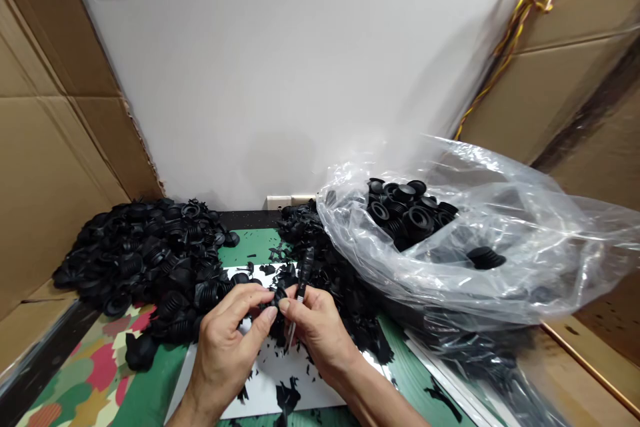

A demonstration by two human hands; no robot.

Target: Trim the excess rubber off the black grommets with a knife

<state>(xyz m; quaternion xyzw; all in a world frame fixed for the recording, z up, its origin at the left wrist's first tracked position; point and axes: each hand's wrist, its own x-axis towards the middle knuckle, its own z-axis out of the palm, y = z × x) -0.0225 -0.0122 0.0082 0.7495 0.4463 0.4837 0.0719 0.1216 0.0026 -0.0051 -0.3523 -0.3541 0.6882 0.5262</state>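
From my end of the head camera, I take the clock from the small black rubber part (280,295) pinched low in my view, twelve being away from the person. The left hand (227,333), at eight o'clock, grips that part between thumb and fingertips. The right hand (317,330), at four o'clock, is closed on a slim tool (305,267) with a black upper length and a metallic lower one; I cannot make out what kind it is. Its thumb sits right at the part too, though I cannot tell whether it presses on it.

Beneath both hands I have a white board (263,383) lying on the green surface (255,243), sprinkled with black trimmings, a ragged black scrap (287,395) at six o'clock. A big pile of ribbed black rubber pieces (150,260) spreads toward ten o'clock, partly over a camouflage-patterned sheet (97,373) at eight. A heap of torn black scraps (350,287) runs from one to three o'clock, against a clear plastic bag (410,293) at two to three, which holds more ribbed black parts (420,220). The pale wall (300,67) stands at twelve.
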